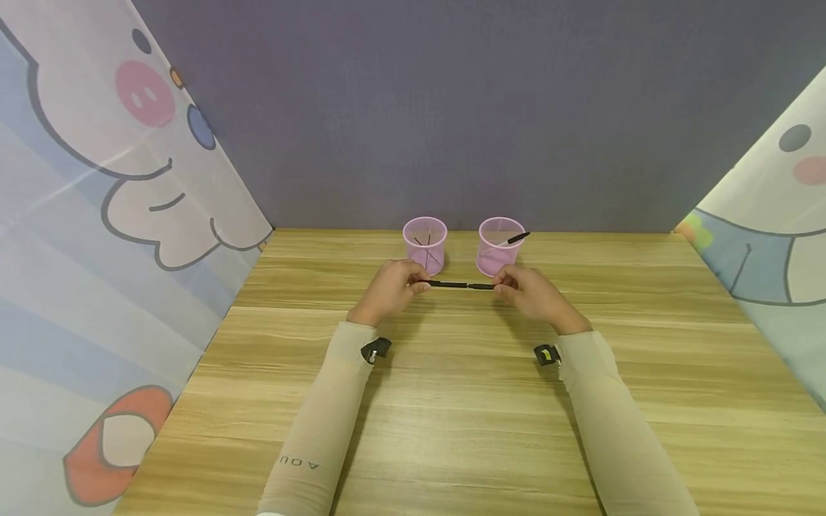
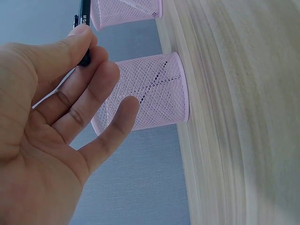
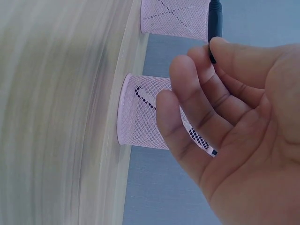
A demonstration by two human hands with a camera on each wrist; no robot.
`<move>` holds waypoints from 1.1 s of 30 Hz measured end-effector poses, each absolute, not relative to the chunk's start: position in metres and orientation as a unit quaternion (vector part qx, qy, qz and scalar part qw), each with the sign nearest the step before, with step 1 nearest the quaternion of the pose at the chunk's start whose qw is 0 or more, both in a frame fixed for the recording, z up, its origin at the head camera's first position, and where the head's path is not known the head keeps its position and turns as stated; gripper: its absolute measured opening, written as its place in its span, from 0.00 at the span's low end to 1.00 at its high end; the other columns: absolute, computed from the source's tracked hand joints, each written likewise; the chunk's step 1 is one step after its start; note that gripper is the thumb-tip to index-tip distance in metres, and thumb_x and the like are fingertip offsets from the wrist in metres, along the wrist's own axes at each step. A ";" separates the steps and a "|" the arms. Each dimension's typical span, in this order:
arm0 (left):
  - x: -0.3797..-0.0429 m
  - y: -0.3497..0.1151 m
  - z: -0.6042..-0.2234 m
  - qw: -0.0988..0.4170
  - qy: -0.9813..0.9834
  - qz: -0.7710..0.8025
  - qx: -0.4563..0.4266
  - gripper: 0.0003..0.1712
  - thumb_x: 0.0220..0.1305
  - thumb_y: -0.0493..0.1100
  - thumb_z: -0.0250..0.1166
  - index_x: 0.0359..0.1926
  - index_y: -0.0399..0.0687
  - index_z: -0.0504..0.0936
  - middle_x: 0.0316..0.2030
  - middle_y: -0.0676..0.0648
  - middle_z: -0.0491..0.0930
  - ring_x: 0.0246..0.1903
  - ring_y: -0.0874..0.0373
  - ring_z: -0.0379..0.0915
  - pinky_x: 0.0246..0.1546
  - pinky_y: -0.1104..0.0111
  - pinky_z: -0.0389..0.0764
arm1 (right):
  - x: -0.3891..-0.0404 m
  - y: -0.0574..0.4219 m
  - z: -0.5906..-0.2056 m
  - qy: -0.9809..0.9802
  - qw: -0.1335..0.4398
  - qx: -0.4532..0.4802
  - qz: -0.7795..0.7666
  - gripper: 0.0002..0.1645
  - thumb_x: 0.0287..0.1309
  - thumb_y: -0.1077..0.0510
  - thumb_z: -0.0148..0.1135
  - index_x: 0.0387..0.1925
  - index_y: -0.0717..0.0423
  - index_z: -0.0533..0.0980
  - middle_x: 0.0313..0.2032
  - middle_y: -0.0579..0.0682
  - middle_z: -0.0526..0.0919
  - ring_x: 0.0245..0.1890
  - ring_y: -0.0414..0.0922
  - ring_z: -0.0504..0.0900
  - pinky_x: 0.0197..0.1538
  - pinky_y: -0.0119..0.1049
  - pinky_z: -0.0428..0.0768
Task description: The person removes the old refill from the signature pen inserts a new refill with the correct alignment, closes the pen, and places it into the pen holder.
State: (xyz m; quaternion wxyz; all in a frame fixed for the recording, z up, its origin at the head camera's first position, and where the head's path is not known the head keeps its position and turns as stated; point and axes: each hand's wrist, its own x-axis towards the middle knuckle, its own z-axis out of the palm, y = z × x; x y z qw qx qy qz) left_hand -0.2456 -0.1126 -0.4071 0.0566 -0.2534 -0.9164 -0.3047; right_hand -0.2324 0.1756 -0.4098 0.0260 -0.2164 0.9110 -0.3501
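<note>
Between the two hands a black pen (image 1: pixel 452 284) is held level above the table, just in front of two pink mesh cups. The left hand (image 1: pixel 395 288) pinches its left end between thumb and fingers; a clip and small light lettering show there in the left wrist view. At the right end, the right hand (image 1: pixel 530 292) pinches a dark, tapered part (image 3: pixel 215 23). A narrow light seam breaks the black length near the middle; whether the two parts are joined there I cannot tell. The other fingers of both hands are loosely bent.
The left pink mesh cup (image 1: pixel 416 251) holds thin dark sticks that cross. In the right pink mesh cup (image 1: pixel 487 259) leans a light pen with a black end (image 1: pixel 518 237). Both stand near the back edge of the wooden table (image 1: pixel 452 401), before a grey panel (image 1: pixel 452 115).
</note>
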 end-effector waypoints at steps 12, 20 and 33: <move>-0.248 -0.114 -0.408 0.058 -0.916 -0.307 -0.251 0.03 0.58 0.42 0.69 0.32 0.48 0.85 0.29 0.53 0.82 0.29 0.62 0.75 0.34 0.70 0.77 | -0.233 0.177 -0.409 0.910 0.032 -0.214 -0.355 0.05 0.66 0.61 0.56 0.40 0.57 0.76 0.34 0.57 0.82 0.33 0.46 0.76 0.38 0.38 0.76; -0.248 -0.115 -0.408 0.055 -0.918 -0.305 -0.248 0.03 0.58 0.42 0.69 0.32 0.48 0.85 0.29 0.52 0.82 0.30 0.61 0.75 0.35 0.69 0.77 | -0.234 0.178 -0.409 0.910 0.034 -0.214 -0.354 0.05 0.66 0.61 0.56 0.40 0.58 0.76 0.34 0.57 0.82 0.33 0.45 0.77 0.38 0.38 0.77; -0.249 -0.117 -0.409 0.052 -0.916 -0.311 -0.249 0.03 0.58 0.42 0.69 0.33 0.48 0.85 0.29 0.52 0.82 0.30 0.61 0.75 0.35 0.69 0.77 | -0.233 0.179 -0.408 0.911 0.034 -0.212 -0.352 0.07 0.65 0.61 0.56 0.41 0.61 0.77 0.34 0.57 0.81 0.33 0.46 0.76 0.38 0.38 0.76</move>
